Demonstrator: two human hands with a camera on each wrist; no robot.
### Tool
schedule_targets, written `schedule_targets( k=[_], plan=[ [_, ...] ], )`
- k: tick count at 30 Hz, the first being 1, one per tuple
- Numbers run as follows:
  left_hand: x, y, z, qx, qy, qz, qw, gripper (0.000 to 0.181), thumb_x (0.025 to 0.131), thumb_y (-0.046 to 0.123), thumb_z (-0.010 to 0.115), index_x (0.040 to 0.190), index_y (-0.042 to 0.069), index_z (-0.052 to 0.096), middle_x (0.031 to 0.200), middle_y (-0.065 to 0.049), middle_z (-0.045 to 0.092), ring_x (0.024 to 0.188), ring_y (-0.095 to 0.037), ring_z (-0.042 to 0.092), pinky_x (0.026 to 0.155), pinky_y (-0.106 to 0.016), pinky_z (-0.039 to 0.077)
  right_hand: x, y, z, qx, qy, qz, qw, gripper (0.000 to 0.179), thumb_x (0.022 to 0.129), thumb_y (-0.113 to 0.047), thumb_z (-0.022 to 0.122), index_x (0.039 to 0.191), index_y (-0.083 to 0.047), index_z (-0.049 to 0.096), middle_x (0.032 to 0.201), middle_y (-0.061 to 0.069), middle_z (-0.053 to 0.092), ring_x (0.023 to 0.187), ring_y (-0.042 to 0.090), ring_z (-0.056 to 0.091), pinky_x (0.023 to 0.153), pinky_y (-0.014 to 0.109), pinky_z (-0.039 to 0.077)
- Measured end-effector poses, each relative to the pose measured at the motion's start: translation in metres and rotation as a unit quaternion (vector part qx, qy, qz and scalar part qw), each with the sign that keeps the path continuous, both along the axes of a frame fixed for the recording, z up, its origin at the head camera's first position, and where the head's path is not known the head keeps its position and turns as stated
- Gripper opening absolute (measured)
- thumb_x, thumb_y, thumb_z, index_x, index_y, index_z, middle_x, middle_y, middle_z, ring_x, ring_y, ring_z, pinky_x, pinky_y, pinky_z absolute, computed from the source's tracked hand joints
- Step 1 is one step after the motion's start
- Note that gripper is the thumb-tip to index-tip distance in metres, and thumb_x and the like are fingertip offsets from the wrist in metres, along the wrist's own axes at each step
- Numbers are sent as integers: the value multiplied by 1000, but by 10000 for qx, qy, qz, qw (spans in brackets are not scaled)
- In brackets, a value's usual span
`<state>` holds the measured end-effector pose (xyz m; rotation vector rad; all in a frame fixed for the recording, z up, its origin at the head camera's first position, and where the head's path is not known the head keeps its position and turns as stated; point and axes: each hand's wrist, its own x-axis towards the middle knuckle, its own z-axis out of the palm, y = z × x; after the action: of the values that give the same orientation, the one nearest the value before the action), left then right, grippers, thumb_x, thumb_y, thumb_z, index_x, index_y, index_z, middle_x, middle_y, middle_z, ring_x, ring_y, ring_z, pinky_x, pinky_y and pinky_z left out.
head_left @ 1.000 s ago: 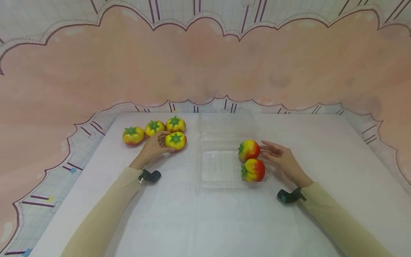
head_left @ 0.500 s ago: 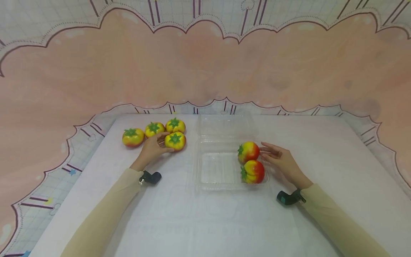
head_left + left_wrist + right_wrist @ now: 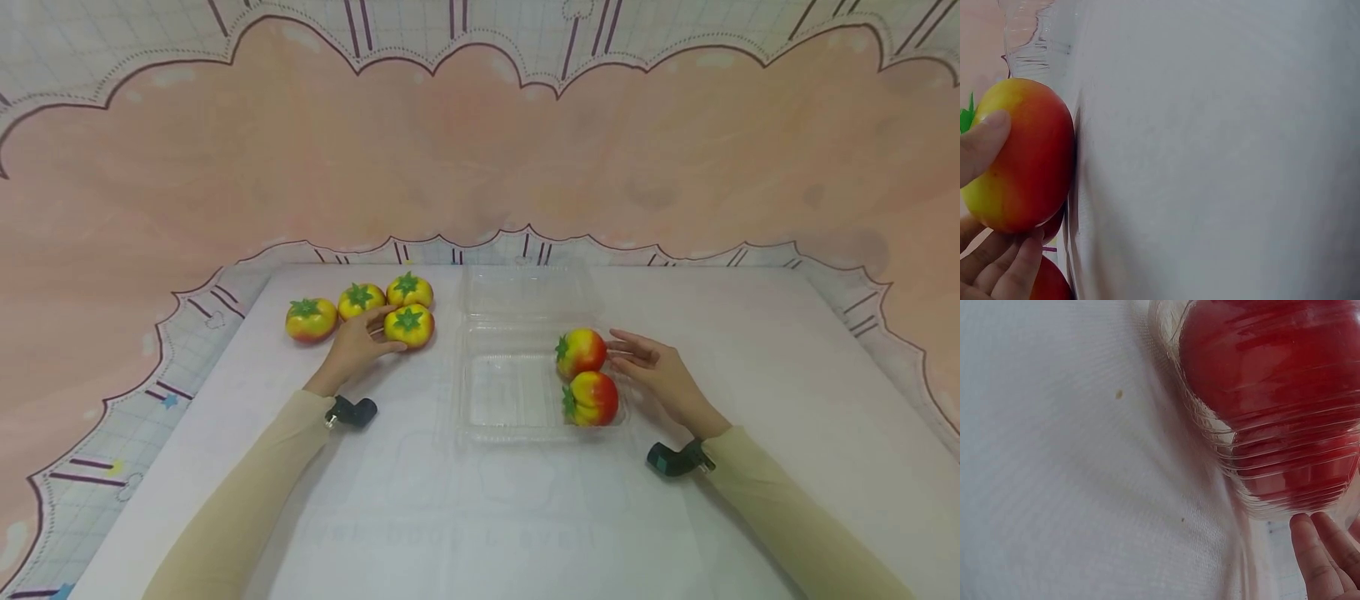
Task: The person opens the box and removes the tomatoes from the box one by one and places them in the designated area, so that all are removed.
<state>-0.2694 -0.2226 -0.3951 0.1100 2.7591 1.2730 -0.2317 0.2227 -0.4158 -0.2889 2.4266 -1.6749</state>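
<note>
Head view: left grip [image 3: 356,346] pinches a red-yellow fruit [image 3: 409,327]; right grip [image 3: 663,377], fingers straight, touches clear box [image 3: 510,396].

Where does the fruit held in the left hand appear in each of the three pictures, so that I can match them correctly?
Head: left of centre, the held fruit is in the left hand.
Left wrist: at the left side, between thumb and fingers.
Right wrist: not in it; the red fruits there are other ones, behind clear plastic.
Shared landmark: the white cloth, visible in all three.
</note>
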Motion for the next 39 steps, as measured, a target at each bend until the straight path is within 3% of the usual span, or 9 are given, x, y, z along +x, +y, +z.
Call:
schedule_targets(
  k=[7,18,27,36,39],
  plan=[
    [0,-3,-1,176,37,-81,9998,69,82,14,72,141,-1,38,146,-22,38,130,-37,44,106,-44,42,1,-1,6,96,-68,8,9999,56,93,-23,59,142,-6,39,134,23,52,113,12,62,94,20,47],
    [2,-9,8,164,153,-137,9997,68,83,17,71,141,1,39,145,-19,42,133,-35,42,110,-45,36,1,-2,6,-47,-71,37,10000,55,93,-19,59,142,-3,39,134,25,51,100,-8,60,92,18,48],
    [1,-12,20,364,126,-40,9993,70,84,17,70,143,1,36,147,-19,38,134,-35,40,111,-44,36,2,-1,6,-251,-100,93,9996,55,93,-16,58,142,-1,37,135,28,49,96,-13,59,90,16,49],
    [4,-9,31,451,155,-15,9989,70,86,20,69,145,5,34,148,-17,38,135,-35,39,110,-45,37,1,-1,7,-54,-141,32,9999,55,93,-20,58,142,-4,39,135,25,50,105,-1,62,94,24,47],
    [6,-7,35,574,175,-47,9982,70,86,19,68,145,6,34,147,-18,39,135,-34,39,109,-44,38,1,-1,7,-93,-125,36,9999,56,93,-20,59,142,-4,39,135,26,50,103,-3,62,94,24,47]
  ],
)
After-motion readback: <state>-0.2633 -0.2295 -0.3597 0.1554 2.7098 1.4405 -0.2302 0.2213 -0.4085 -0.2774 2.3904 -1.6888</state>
